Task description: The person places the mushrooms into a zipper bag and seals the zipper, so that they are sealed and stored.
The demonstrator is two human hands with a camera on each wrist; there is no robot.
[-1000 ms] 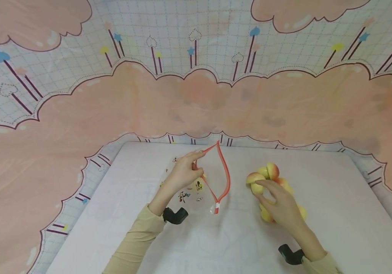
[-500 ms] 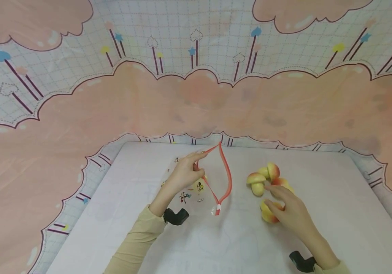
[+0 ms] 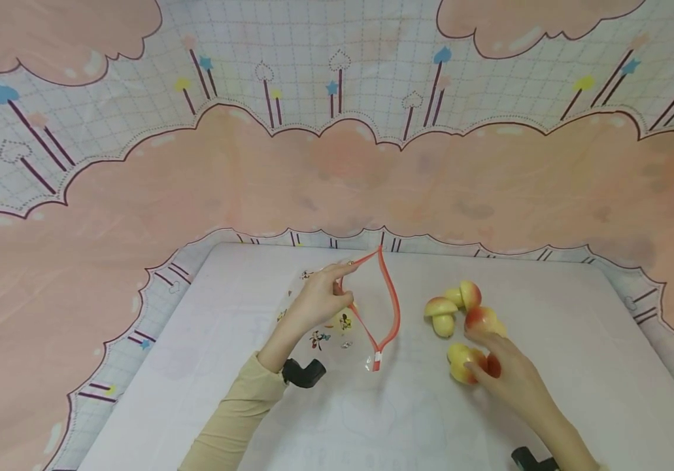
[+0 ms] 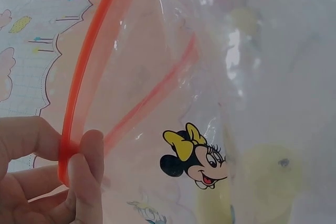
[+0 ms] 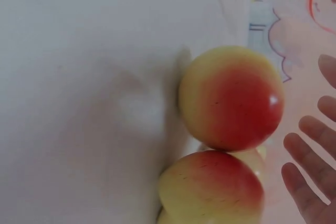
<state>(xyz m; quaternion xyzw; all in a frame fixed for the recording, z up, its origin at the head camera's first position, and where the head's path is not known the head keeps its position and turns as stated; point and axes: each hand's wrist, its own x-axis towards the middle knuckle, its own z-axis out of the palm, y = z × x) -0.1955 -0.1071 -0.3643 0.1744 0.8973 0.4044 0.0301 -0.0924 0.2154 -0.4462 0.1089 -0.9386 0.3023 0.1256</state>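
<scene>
My left hand [image 3: 320,296] pinches the orange zip edge [image 3: 395,307] of a clear plastic zip bag, whose mouth gapes wide. The left wrist view shows finger and thumb [image 4: 89,166] on that strip, beside a printed cartoon mouse [image 4: 191,156] on the film. At the right, my right hand [image 3: 510,369] hovers over a cluster of toy mushrooms with red-and-yellow caps, fingers spread and gripping none. One mushroom [image 3: 441,316] lies at the cluster's left, another [image 3: 469,294] behind it. Under the right hand are more mushrooms [image 3: 460,363], partly hidden; two round caps [image 5: 231,98] fill the right wrist view's middle.
A white tabletop [image 3: 195,392] carries everything. Behind it hangs a peach and white patterned cloth [image 3: 337,176]. Black wrist mounts [image 3: 304,373] sit below both hands.
My right hand has drawn back from the leftmost mushroom, toward the near right, over the nearer ones. The mushrooms look unmoved. My left hand keeps its hold on the bag's edge.
</scene>
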